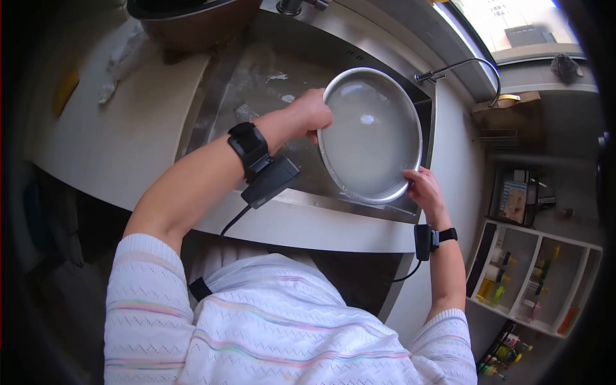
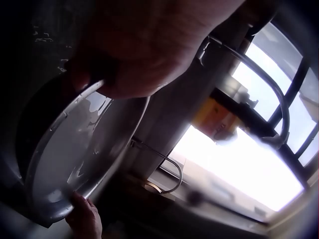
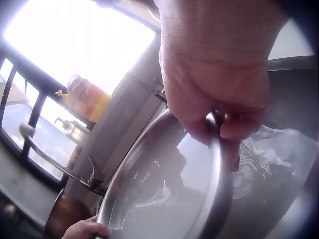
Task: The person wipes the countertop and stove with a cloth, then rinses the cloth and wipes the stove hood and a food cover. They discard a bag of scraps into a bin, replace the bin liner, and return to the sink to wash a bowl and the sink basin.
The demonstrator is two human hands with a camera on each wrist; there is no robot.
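Observation:
A round metal basin (image 1: 369, 138) holds cloudy whitish water and hangs over the sink. My left hand (image 1: 312, 111) grips its rim at the left side, fingers curled over the edge. On the lower right of the rim my right hand (image 1: 425, 191) pinches the metal, thumb inside and fingers underneath, as the right wrist view also shows. Below the basin, the steel sink (image 1: 224, 128) contains cloudy water with ripples near the right hand. In the left wrist view, light glints on the liquid inside the basin (image 2: 75, 144).
A slim curved tap (image 1: 481, 61) rises behind the sink on the right. A large brown pot (image 1: 192, 29) stands at the back left, beside a crumpled plastic bag (image 1: 122, 61) and a yellow object (image 1: 65, 91). A white shelf (image 1: 536, 276) with bottles stands at the right.

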